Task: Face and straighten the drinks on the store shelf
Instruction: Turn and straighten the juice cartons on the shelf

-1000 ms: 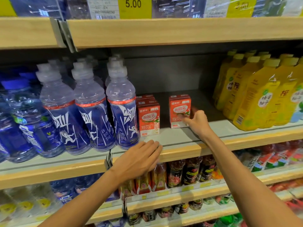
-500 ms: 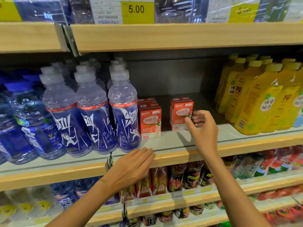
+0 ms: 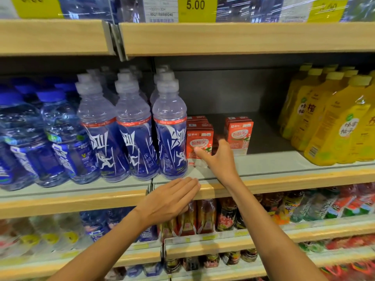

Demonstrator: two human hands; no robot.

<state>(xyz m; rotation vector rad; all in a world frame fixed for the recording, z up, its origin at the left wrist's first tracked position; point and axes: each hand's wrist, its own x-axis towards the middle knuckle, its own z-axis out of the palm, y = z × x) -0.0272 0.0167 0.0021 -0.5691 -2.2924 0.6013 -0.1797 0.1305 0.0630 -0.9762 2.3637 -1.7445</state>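
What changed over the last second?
The right hand let go of the right carton and moved left; it now grips the left carton, thumb on its front. The left hand still rests flat on the shelf edge; both cartons seem unmoved.

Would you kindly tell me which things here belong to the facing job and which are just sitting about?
In the job: left red carton, gripped by the right hand; right red carton; left hand resting on the shelf edge.
Just sitting there: blue sports bottles; water bottles; yellow bottles; price tag.
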